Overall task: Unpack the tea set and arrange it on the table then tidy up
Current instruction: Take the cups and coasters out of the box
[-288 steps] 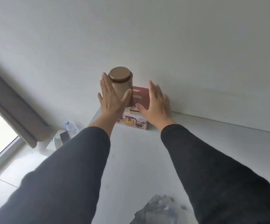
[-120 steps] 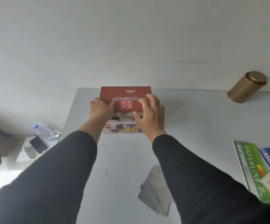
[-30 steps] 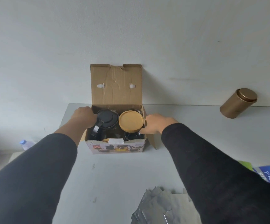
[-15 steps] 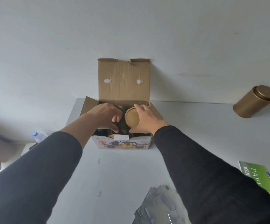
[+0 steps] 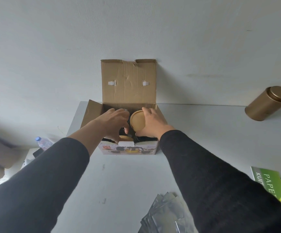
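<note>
The cardboard box sat on the white desk near the wall, and its big lid flap stood straight up. Both hands were reaching into the box. The right hand held a round tan lid, with its grip wrapped around the edge and the lid tipped up on its side. The left hand was curled down over a dark thing in the box, but it hid the thing, so I could not tell if its grip was pinching it. A smaller tan round piece lay low in the box near the front. A gold tin stood well off to the right by the wall. Shiny silver packets lay at the near edge of the desk.
</note>
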The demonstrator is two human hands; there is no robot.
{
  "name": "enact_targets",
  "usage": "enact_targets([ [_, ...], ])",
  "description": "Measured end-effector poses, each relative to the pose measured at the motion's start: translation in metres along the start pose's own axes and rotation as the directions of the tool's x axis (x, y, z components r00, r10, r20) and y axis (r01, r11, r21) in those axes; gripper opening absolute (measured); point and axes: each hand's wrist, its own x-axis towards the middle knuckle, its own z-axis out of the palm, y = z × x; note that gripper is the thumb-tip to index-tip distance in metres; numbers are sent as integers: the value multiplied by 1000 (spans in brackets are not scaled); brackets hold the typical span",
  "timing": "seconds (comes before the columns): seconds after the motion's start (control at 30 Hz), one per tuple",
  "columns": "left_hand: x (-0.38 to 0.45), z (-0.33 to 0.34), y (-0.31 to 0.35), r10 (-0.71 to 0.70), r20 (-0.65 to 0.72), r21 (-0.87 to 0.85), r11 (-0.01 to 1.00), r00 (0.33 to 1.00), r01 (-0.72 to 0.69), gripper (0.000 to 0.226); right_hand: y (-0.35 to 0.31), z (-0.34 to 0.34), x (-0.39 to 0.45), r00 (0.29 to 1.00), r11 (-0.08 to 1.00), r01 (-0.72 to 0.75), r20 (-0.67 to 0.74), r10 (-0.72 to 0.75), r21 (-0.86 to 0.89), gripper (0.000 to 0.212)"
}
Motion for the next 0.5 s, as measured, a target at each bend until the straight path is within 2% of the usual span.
enact_targets([
  [0.3,1,5,8,-4,10,32,999,1000,4,37,0,-1,3,1000,1000,-3,29,3,-28,103],
  [0.5,-1,15,13,-68,-9,116,991,998,68,32,0,0,5,999,999,-3,32,5,-39,102],
])
